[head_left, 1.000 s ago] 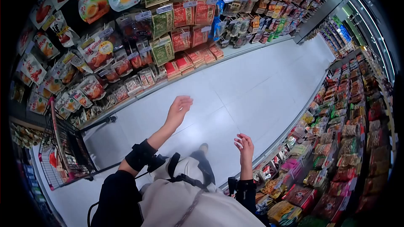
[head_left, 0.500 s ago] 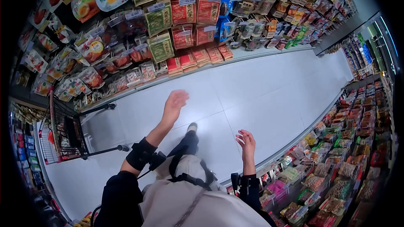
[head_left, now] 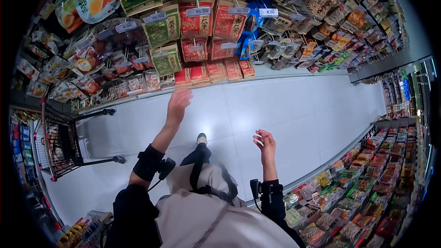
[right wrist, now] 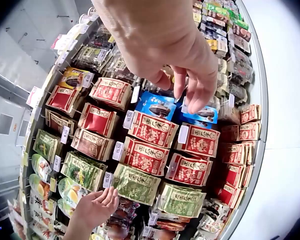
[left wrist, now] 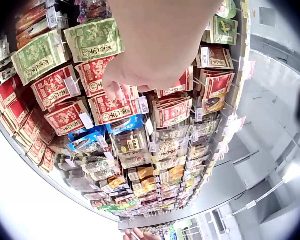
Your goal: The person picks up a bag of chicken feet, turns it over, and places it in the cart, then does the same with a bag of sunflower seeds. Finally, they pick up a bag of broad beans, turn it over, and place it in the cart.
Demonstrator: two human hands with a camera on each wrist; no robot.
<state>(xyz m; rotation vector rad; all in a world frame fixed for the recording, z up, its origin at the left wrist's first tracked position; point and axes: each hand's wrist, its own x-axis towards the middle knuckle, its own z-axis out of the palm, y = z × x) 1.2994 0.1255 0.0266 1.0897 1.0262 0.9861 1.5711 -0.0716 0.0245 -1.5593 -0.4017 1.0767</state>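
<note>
My left hand (head_left: pixel 179 105) is held out over the floor, just below the rack in the head view, holding nothing. Its fingers are loosely bent. To its right and lower, my right hand (head_left: pixel 265 149) is raised with relaxed fingers and likewise holds nothing. Beyond the left hand hang red seed packets (head_left: pixel 196 18) and green seed packets (head_left: pixel 161 26) on hooks with price tags, blue packets (head_left: pixel 249 41) beside them. In the right wrist view, the right hand (right wrist: pixel 170 55) overlaps the rack; the left hand (right wrist: pixel 94 210) shows at the bottom, in front of green packets.
A wire shopping cart (head_left: pixel 42 140) stands at the left of the aisle. Packaged snacks (head_left: pixel 363 188) fill the low shelf on the right. Pale floor tiles (head_left: pixel 285 105) run between the two sides, with a shoe (head_left: pixel 201 138) on them. Stacked red packets (head_left: pixel 200 72) line the rack's bottom.
The head view has turned and come closer to the seed packets, which appear larger. The cart has shifted left in view, and a foot has stepped forward. Both hands stay raised and empty.
</note>
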